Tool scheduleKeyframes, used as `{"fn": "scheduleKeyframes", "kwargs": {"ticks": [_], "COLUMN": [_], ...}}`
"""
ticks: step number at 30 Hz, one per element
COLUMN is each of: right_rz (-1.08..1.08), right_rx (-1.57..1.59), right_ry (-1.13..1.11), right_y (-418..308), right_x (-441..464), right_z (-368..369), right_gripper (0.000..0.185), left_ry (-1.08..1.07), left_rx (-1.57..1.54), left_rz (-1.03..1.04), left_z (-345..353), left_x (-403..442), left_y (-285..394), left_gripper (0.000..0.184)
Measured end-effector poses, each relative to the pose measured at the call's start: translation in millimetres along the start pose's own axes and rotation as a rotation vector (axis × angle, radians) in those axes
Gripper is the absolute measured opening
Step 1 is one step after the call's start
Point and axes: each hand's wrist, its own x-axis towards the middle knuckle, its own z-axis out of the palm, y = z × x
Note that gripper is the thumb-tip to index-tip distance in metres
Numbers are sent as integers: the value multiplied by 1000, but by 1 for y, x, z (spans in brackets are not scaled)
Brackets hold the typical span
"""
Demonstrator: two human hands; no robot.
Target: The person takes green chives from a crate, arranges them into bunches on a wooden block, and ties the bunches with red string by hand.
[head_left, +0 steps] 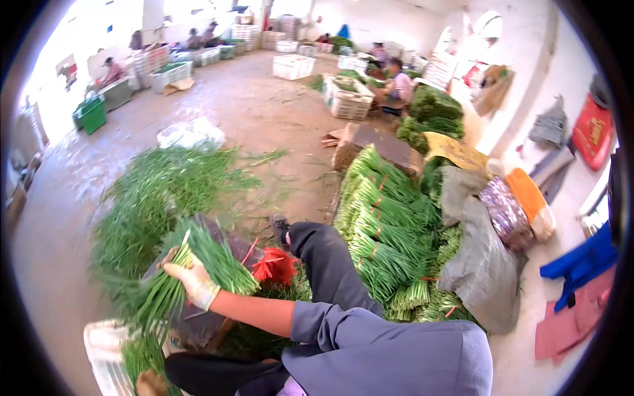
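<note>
My right hand (195, 282), in a pale glove, is closed around a bunch of chives (221, 264), long thin green stalks with the leaves spreading to both sides. It is above a dark low block (191, 328), next to red ties (275, 265). At the lower left edge a brownish, blurred shape looks like my gloved left hand (152, 383). It is beside more chives (142, 353) in a white plastic crate (99, 360), and its fingers cannot be made out.
Loose chives (165, 185) are heaped on the floor ahead. Tied bundles (389, 231) are stacked on the right, beside a grey sack (479, 257). Farther off, a person (399, 86) sits by a white crate (348, 99). A green bin (91, 115) stands far left.
</note>
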Motion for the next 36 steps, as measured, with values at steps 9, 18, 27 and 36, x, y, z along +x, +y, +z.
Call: {"fn": "scheduleKeyframes", "kwargs": {"ticks": [9, 18, 27, 36], "right_rz": [217, 258, 158, -4], "right_rx": [384, 229, -856, -1400], "right_ry": [-44, -414, -716, -998], "right_y": [-49, -78, -155, -143], "right_x": [-63, -113, -87, -90], "right_z": [-43, -124, -118, -132], "right_gripper": [26, 46, 58, 26], "left_ry": [-505, -1, -8, 40], "left_rx": [-672, -1012, -653, -485], "left_rz": [-36, -57, -20, -103], "left_z": [203, 192, 215, 223], "left_x": [-16, 29, 22, 18], "left_y": [-73, -63, -8, 0], "left_gripper": [59, 25, 17, 26]}}
